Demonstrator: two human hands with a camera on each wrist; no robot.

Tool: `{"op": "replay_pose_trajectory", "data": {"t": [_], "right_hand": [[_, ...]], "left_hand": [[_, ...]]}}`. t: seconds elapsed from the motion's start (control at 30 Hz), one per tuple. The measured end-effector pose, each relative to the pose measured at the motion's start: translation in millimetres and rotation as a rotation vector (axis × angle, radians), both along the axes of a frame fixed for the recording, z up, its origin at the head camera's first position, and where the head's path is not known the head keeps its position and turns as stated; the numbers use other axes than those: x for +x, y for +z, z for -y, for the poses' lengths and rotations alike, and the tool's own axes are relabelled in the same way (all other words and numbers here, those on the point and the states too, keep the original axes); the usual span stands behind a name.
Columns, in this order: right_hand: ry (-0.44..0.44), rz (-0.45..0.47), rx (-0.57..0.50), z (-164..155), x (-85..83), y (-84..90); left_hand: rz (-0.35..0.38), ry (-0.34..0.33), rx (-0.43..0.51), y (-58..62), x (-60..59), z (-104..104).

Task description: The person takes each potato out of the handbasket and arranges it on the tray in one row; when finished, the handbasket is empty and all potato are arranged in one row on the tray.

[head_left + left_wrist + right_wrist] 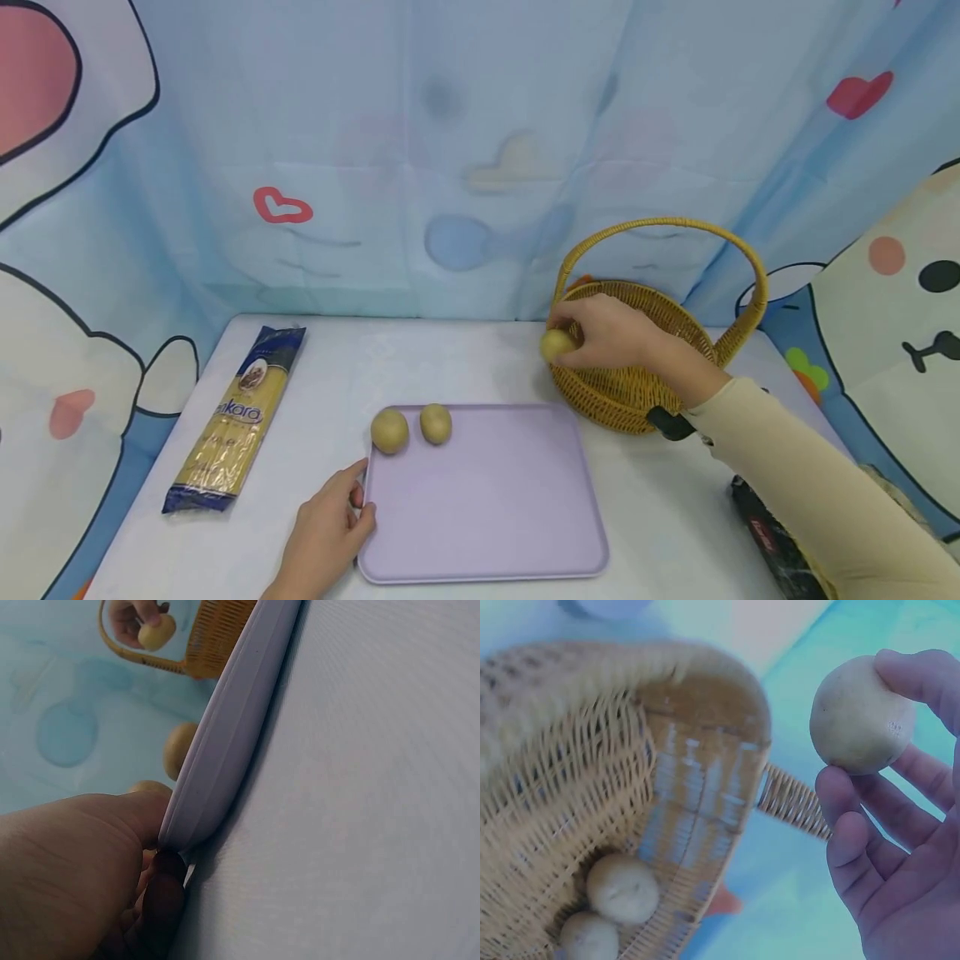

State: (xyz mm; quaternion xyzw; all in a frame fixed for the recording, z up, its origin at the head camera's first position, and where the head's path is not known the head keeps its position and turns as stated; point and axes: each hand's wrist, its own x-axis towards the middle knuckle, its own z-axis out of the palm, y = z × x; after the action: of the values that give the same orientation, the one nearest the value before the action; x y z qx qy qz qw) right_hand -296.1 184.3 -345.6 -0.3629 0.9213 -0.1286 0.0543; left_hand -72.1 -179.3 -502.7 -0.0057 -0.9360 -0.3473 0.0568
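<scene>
Wicker basket (630,392) stands at the table's (675,517) far right. Head view: the right hand (611,333) pinches a potato (556,343) over the basket's near-left rim. Two potatoes (390,431) lie at the far-left corner of a lilac tray (487,517); the left hand (330,525) clasps the tray's left edge. A pasta packet (236,417) lies well to the left, and a dark packet (772,537) sits under the right sleeve.

Left wrist view: thumb on top and fingers (161,900) beneath clamp the tray rim (225,750).

Right wrist view: fingertips (922,679) close on the potato (861,716), just outside the basket (630,765); two more potatoes (621,889) lie inside.
</scene>
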Motion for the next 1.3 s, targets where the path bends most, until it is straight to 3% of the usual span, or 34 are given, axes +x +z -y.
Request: {"op": "replay_pose_trajectory", "data": {"t": [0.27, 0.5, 0.7, 1.03, 1.3], "right_hand": [[0.032, -0.011, -0.026, 20.0, 13.9, -1.4], [0.052, 0.077, -0.086, 35.1, 24.1, -17.1], [0.098, 0.086, -0.104, 52.1, 32.6, -32.0], [0.177, 0.093, -0.050, 76.7, 39.4, -59.3], [0.136, 0.077, 0.039, 92.1, 42.9, -73.3]], "left_hand": [[0.017, 0.004, -0.002, 1.8, 0.3, 0.3], [0.018, -0.004, 0.003, 0.2, 0.5, -0.8], [0.015, -0.002, 0.001, 0.6, 0.1, -0.8], [0.013, 0.000, 0.000, 1.3, 0.1, -0.2], [0.032, -0.008, 0.007, 1.2, 0.0, 0.4]]}}
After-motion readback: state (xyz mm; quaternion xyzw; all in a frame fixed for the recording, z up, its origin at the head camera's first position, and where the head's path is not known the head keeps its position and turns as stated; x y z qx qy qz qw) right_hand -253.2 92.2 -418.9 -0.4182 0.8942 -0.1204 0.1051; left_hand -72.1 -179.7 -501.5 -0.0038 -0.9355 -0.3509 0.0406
